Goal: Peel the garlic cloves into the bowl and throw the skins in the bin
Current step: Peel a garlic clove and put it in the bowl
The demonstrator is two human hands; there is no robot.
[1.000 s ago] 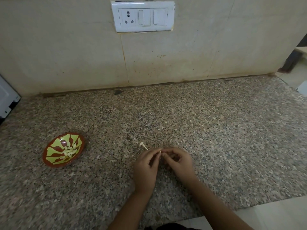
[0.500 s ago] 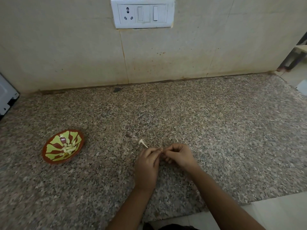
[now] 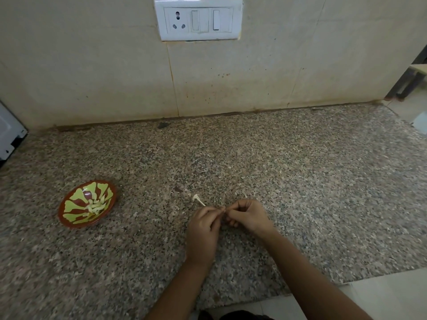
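Your left hand (image 3: 203,229) and right hand (image 3: 248,218) meet fingertip to fingertip low over the granite counter (image 3: 300,181). Fingers curled, both pinching a garlic clove (image 3: 223,210); only a pale sliver shows between them. A skin scrap (image 3: 198,199) lies on the stone just beyond your left fingertips. The bowl (image 3: 74,224) sits well apart to your left, peeled cloves (image 3: 96,205) inside. White appliance (image 3: 9,137) at the far left edge; switchboard (image 3: 198,19) on the wall behind.
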